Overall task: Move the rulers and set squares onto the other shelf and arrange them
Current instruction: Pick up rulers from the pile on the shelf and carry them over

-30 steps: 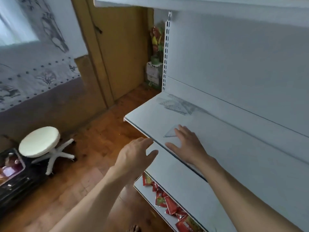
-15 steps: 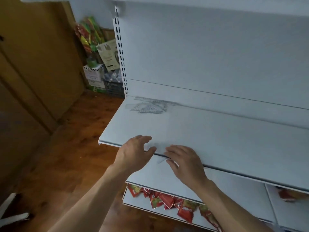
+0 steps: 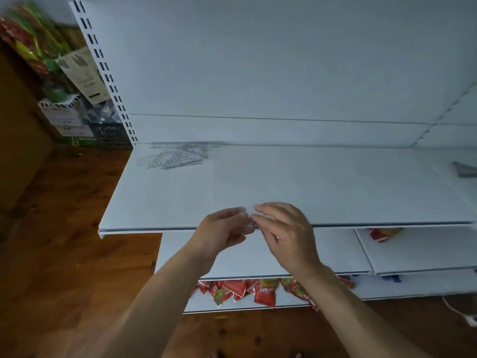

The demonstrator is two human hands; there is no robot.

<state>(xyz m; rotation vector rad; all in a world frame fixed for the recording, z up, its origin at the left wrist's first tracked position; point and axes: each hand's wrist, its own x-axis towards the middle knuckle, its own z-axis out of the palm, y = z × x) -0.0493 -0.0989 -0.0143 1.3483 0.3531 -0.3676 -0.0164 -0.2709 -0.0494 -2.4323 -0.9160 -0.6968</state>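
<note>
A pile of clear plastic rulers and set squares (image 3: 178, 155) lies at the back left of the white shelf (image 3: 335, 192). My left hand (image 3: 222, 231) and my right hand (image 3: 286, 236) meet at the shelf's front edge, fingertips together. Between them they pinch a small clear set square (image 3: 252, 223). It is blurred and almost see-through, so only a faint edge of it shows. Both forearms reach in from below.
A lower white shelf (image 3: 335, 254) sits under the hands, with red snack packets (image 3: 240, 289) on the shelf below it. A grey object (image 3: 464, 170) lies at the shelf's far right. Boxes and packets (image 3: 69, 99) stand left of the slotted upright, on a wooden floor.
My right hand slid the clear set square from mid-shelf to the front edge, and my left hand came in to meet it there. The view swung right, squarer to the shelving.
</note>
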